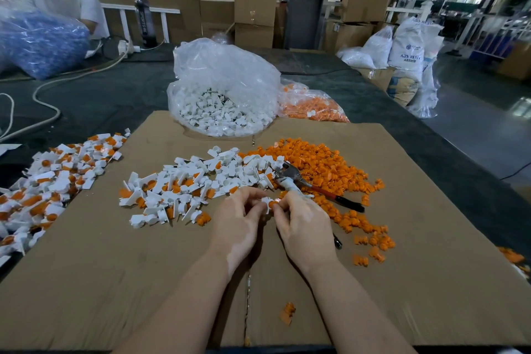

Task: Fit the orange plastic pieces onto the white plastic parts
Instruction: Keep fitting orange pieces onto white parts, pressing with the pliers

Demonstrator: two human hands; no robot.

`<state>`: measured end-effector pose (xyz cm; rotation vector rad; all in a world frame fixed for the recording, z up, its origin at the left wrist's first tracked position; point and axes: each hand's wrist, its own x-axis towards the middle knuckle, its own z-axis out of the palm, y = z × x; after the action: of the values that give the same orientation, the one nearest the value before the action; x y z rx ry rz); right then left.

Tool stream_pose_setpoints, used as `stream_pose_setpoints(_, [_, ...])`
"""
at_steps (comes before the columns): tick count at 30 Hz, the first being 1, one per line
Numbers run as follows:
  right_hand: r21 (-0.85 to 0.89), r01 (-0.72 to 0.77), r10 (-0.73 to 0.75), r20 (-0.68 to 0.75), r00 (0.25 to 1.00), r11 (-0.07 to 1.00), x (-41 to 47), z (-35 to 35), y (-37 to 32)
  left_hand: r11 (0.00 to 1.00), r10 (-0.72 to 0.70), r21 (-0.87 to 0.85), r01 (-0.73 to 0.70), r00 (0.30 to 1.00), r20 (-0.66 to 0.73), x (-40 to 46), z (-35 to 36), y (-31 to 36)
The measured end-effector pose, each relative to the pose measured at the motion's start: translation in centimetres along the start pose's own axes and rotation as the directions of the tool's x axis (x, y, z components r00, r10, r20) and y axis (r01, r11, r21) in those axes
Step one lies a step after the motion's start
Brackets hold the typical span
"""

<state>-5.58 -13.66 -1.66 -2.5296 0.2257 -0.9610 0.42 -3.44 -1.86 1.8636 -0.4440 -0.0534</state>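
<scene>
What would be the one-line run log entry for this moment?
step: fitting | left hand: holds white part | right hand: presses orange piece on | tool: idle on cardboard

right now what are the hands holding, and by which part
Both hands pinch one small white plastic part with an orange piece between their fingertips; left hand on its left side, right hand at the orange end.

Both bare forearms rise from the bottom edge toward the middle of the frame, where the left hand (pixel 237 221) and the right hand (pixel 304 225) meet with backs up and wrists slightly bent, fingers curled inward, their fingertips (pixel 260 205) pinched close together just above centre.
</scene>
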Motion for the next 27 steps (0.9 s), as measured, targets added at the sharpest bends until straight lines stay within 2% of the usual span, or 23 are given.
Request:
stream_pose_setpoints(8, [0.061, -0.034, 0.029, 0.078, 0.997, 0.998, -0.06, 0.20, 0.42, 1.000, 0.005, -0.022, -0.004, 1.000, 0.026, -0.14, -0.07, 0.16])
stream_pose_setpoints(15, [0.138, -0.041, 0.041, 0.007, 0.999, 0.990, -0.13, -0.36, 0.23, 0.997, -0.043, -0.068, 0.044, 0.999, 0.011, 0.07, -0.22, 0.17])
stream_pose_setpoints(20, [0.144, -0.003, -0.009, 0.082, 0.997, 0.990, -0.08, -0.41, 0.32, 0.998, -0.035, -0.055, 0.036, 0.999, 0.019, 0.10, -0.30, 0.12])
stream_pose_setpoints(27, [0.134, -0.005, -0.010, 0.112, 0.994, 0.991, 0.08, -0.64, 0.24, 0.998, -0.041, -0.046, 0.042, 0.999, 0.017, 0.20, -0.14, -0.09])
